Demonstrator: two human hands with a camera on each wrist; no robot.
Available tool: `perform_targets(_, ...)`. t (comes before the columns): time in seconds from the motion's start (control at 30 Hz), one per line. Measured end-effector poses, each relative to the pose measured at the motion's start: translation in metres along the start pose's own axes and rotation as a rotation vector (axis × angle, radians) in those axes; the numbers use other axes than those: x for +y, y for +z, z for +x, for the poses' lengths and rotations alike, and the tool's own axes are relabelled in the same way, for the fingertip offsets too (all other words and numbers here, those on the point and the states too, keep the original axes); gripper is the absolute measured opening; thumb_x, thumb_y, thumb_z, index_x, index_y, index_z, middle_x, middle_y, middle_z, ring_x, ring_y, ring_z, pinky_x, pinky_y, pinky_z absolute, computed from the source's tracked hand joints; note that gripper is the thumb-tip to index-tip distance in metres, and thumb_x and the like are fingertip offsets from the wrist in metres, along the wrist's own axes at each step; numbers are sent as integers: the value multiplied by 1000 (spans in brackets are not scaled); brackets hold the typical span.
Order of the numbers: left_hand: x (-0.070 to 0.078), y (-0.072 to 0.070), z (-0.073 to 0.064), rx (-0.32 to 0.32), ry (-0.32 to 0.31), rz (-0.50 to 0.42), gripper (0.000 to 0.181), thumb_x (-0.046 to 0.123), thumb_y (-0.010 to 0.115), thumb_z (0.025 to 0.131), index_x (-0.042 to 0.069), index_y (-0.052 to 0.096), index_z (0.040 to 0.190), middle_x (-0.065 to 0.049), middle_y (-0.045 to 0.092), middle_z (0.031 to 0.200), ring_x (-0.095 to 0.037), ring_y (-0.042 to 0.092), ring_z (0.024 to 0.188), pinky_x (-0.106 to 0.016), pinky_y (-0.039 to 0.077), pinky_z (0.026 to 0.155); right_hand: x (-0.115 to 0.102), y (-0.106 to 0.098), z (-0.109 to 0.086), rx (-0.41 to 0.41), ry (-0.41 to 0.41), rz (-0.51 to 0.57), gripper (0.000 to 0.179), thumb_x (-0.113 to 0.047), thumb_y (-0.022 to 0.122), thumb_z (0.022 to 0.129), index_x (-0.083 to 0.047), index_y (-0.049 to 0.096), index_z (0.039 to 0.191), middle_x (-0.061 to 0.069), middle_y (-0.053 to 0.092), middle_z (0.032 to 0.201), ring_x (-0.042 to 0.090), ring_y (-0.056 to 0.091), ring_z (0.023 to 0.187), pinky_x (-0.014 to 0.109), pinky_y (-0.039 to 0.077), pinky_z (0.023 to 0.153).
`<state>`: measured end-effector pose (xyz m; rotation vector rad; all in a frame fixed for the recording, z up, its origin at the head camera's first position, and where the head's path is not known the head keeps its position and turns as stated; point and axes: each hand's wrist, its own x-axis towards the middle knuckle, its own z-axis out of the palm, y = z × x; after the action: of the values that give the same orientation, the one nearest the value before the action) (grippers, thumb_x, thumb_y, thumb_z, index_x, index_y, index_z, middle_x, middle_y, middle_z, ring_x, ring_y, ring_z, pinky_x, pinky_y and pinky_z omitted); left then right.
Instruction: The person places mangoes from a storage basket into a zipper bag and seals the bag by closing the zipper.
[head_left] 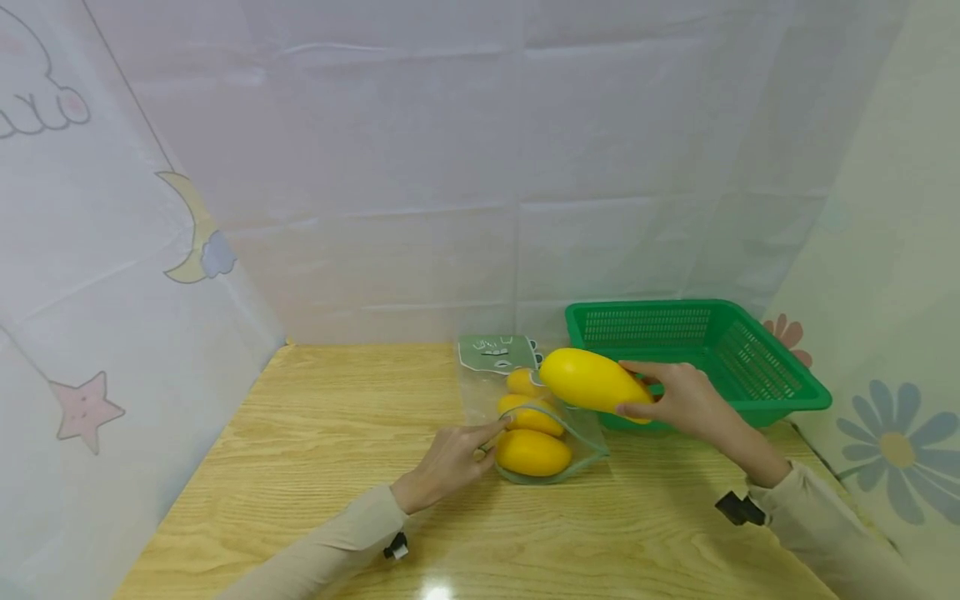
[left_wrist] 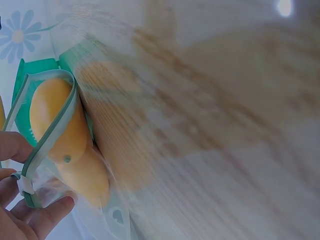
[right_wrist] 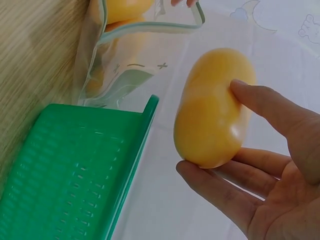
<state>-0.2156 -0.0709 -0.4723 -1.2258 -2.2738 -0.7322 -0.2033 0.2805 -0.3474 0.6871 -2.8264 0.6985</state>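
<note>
the yellow fruit [head_left: 588,377] is up in the air between the bag [left_wrist: 49,134] and the green basket [head_left: 757,354], gripped near one end by the right hand [head_left: 693,404], thumb against fingers. the left hand [head_left: 450,467] pinches the bag's rim near its slider. three more yellow fruits [head_left: 533,452] lie in a row inside. from where i stand it looks like bagging; i'd hold that rim lifted and wide, lead with the fruit's free end, and lower it in gently beside the others so the thin film doesn't snag. the bag's green printed panel [head_left: 491,356] carries pale marks too small for me to read; i see no brand. bag and basket sit on the wooden tabletop [head_left: 337,417], before a pale cloth backdrop [head_left: 390,167].
</note>
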Motion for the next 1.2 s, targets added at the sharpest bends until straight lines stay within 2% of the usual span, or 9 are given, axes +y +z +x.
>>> perform_targets(0.27,0,0,0,-12,-10,-2,55,-1,76,81,2,60,134,-12,73,109,6,23,47,-7,21,40,-9,3,-2,-33,-28,27,70,-38,81,82,3,58,134,19,70,108,23,67,82,24,48,52)
perform_targets(0.47,1,-2,0,-24,-21,8,56,1,77,81,3,60,134,-11,71,114,6,23,46,-7,21,40,-16,7,-2,-60,-51,55,71,-39,81,81,4,59,134,17,69,112,30,66,94,26,55,63)
perform_targets(0.9,1,-2,0,-34,-26,0,55,0,76,82,3,59,135,-11,71,115,4,25,46,-7,22,40,-28,11,-7,-120,-79,104,67,-33,83,80,1,60,133,12,69,116,28,66,99,31,58,70)
perform_targets(1.1,1,-1,0,-31,-31,3,55,2,77,82,3,60,134,-11,71,114,4,27,47,-7,23,40,-32,12,-9,-144,-88,101,65,-35,83,80,0,62,131,11,70,115,22,66,94,26,53,63)
perform_targets(1.2,1,-2,0,-30,-34,21,54,4,78,82,3,61,133,-10,71,114,4,26,46,-7,21,40,-34,13,-11,-154,-98,106,65,-36,83,80,0,62,131,10,70,114,20,65,93,24,53,64)
